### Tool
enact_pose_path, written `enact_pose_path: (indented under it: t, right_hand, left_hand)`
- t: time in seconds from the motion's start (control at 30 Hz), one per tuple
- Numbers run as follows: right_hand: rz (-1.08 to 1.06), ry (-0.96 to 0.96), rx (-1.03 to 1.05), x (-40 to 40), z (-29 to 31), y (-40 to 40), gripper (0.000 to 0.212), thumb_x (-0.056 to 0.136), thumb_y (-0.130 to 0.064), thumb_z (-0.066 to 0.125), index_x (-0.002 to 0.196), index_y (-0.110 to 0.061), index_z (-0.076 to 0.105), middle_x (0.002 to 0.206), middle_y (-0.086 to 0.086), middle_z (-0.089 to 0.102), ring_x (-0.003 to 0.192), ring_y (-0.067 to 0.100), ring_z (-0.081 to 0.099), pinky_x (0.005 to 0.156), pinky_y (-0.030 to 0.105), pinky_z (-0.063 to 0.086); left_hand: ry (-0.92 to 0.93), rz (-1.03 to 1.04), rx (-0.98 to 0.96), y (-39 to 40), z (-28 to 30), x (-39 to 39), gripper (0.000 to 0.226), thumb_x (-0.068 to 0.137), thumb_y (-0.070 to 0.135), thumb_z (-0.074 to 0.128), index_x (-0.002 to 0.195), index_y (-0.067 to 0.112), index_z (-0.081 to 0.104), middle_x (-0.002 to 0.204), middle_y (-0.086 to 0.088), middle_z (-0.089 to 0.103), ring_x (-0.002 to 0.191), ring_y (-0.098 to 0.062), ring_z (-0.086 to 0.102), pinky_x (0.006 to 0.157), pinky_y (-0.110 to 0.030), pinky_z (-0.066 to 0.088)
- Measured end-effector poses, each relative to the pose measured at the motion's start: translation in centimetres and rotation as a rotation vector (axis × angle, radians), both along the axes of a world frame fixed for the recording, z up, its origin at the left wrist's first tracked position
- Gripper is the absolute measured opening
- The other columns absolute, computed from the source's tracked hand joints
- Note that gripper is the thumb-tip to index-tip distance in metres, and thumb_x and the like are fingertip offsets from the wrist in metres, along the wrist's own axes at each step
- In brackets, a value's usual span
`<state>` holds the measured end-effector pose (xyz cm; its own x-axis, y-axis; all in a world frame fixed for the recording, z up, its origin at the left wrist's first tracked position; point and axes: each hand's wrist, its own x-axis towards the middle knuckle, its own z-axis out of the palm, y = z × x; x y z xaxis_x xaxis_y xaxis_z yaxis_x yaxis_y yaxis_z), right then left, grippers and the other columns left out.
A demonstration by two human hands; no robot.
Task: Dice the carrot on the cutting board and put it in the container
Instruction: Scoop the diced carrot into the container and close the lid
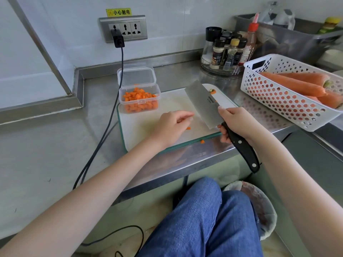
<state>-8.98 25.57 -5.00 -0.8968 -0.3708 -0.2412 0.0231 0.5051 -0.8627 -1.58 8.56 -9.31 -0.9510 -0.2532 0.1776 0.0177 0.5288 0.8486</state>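
A white cutting board (148,119) with a green rim lies on the steel counter. At its far left corner stands a clear plastic container (139,98) nearly full of diced carrot, its lid hinged open behind. My right hand (235,121) grips the black handle of a cleaver (202,102), blade raised and tilted over the board. My left hand (172,127) hovers over the board, fingers lightly curled toward the blade, above one carrot cube (188,128). Another cube (202,141) lies by the board's near edge. A carrot end piece (212,91) sits at the far edge.
A white perforated basket (274,101) with whole carrots (297,84) stands at right. A rack of spice bottles (224,52) sits behind the board. A black power cable (111,127) runs from the wall socket past the container's left. A lined bin (259,206) is below the counter.
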Motion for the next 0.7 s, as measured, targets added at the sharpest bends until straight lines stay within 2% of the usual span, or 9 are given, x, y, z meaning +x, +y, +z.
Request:
enact_pose_path:
  t: [0.03,0.1,0.13,0.2,0.33,0.43,0.5,0.57,0.7]
  right_hand:
    - [-0.002,-0.001,-0.003,0.0,0.0,0.0,0.044,0.102,-0.037,0.039,0.094,0.002,0.057,0.058,0.011,0.052,0.03,0.017,0.05,0.04,0.026,0.05]
    - [-0.009,0.004,-0.01,0.0,0.0,0.1,0.043,0.102,-0.037,0.038,0.089,0.0,0.056,0.057,0.011,0.053,0.031,0.018,0.051,0.042,0.028,0.05]
    - [-0.013,0.009,-0.009,0.0,0.0,0.2,0.044,0.102,-0.037,0.038,0.087,-0.001,0.056,0.056,0.011,0.053,0.032,0.018,0.052,0.045,0.029,0.05]
    - [-0.02,0.014,-0.01,-0.1,0.1,0.4,0.044,0.102,-0.038,0.038,0.084,-0.002,0.056,0.056,0.01,0.054,0.033,0.018,0.054,0.045,0.029,0.05]
    - [-0.043,0.012,-0.008,0.1,0.2,0.7,0.044,0.102,-0.037,0.038,0.078,-0.005,0.053,0.055,0.01,0.053,0.033,0.019,0.054,0.038,0.023,0.046]
    - [-0.045,-0.011,0.009,0.6,0.1,0.2,0.043,0.103,-0.036,0.036,0.081,-0.003,0.052,0.058,0.012,0.053,0.031,0.019,0.053,0.037,0.024,0.047]
    - [-0.048,-0.051,0.017,1.3,-0.3,-0.2,0.041,0.103,-0.035,0.035,0.083,-0.002,0.051,0.058,0.013,0.051,0.029,0.02,0.052,0.035,0.025,0.048]
    - [-0.051,-0.071,0.037,2.0,-0.7,-0.5,0.042,0.104,-0.034,0.034,0.081,-0.002,0.049,0.058,0.014,0.05,0.027,0.02,0.051,0.033,0.024,0.047]
    - [-0.106,-0.106,0.011,2.9,-1.1,-0.5,0.043,0.104,-0.033,0.033,0.078,-0.001,0.047,0.059,0.015,0.048,0.024,0.019,0.049,0.03,0.02,0.043]
  left_hand:
    - [0.007,-0.036,-0.05,-0.1,0.0,0.1,0.03,0.089,0.024,0.062,0.118,0.017,0.064,0.12,-0.002,0.064,0.104,-0.009,0.061,0.096,-0.021,0.045]
    - [0.014,-0.104,-0.263,-0.1,-0.2,0.0,0.045,0.079,0.036,0.071,0.121,0.024,0.062,0.136,0.002,0.052,0.129,-0.009,0.041,0.114,-0.031,0.025]
    - [0.02,-0.137,-0.351,0.2,-0.2,0.1,0.051,0.076,0.041,0.073,0.123,0.026,0.06,0.141,0.003,0.047,0.136,-0.009,0.031,0.117,-0.032,0.014]
    - [0.037,-0.157,-0.392,0.6,-0.2,0.0,0.054,0.077,0.039,0.072,0.127,0.023,0.057,0.145,0.001,0.042,0.141,-0.01,0.023,0.114,-0.027,0.004]
    - [-0.033,-0.11,-0.41,-0.2,-0.5,-0.2,0.048,0.093,0.025,0.055,0.137,0.008,0.045,0.15,-0.008,0.033,0.143,-0.015,0.018,0.105,-0.014,0.007]
    - [0.028,0.076,-0.208,-0.3,-0.4,0.1,0.04,0.097,0.013,0.045,0.136,0.004,0.045,0.147,-0.012,0.037,0.141,-0.017,0.025,0.107,-0.018,0.017]
    - [0.037,0.16,-0.117,-0.9,-0.2,0.6,0.04,0.094,0.009,0.049,0.134,0.009,0.049,0.141,-0.008,0.046,0.133,-0.017,0.039,0.109,-0.024,0.028]
    - [-0.031,0.102,-0.226,-2.2,-0.1,1.8,0.048,0.086,0.012,0.062,0.133,0.012,0.051,0.135,-0.003,0.049,0.123,-0.016,0.046,0.106,-0.025,0.033]
    - [-0.085,0.013,-0.327,-4.1,-0.3,2.9,0.06,0.078,0.021,0.074,0.133,0.016,0.051,0.116,0.001,0.048,0.094,-0.009,0.046,0.083,-0.012,0.032]
